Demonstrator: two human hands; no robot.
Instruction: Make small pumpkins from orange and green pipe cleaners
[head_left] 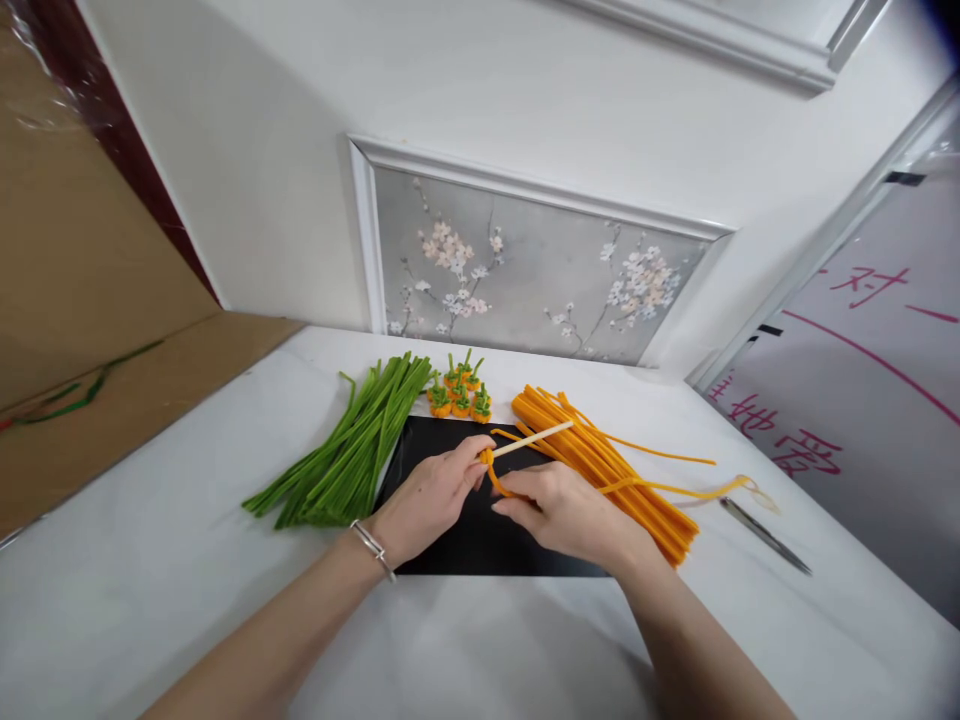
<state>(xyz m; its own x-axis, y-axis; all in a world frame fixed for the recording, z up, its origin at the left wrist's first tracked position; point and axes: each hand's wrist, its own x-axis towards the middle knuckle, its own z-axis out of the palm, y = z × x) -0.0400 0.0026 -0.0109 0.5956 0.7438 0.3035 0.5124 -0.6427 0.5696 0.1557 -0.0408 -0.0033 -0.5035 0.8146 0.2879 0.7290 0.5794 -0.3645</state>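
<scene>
Above a black mat (457,545), my left hand (433,500) is closed on one end of a thin pale wooden stick (534,438). Around that end an orange pipe cleaner (496,483) is coiled. My right hand (566,508) pinches the same pipe cleaner a short way from the coil, and its tail seems to run out to the right past the hand. The stick's free end points up to the right. Just beyond the mat stand several small orange pieces with green tops (461,400), made of coiled pipe cleaner.
Green pipe cleaners (349,455) lie in a bundle on the left. At right is a bundle of orange pipe cleaners (607,470), with metal tweezers (766,537) farther right on the white table (150,600). Cardboard (150,410) borders the left side; a panelled wall (285,200) rises behind.
</scene>
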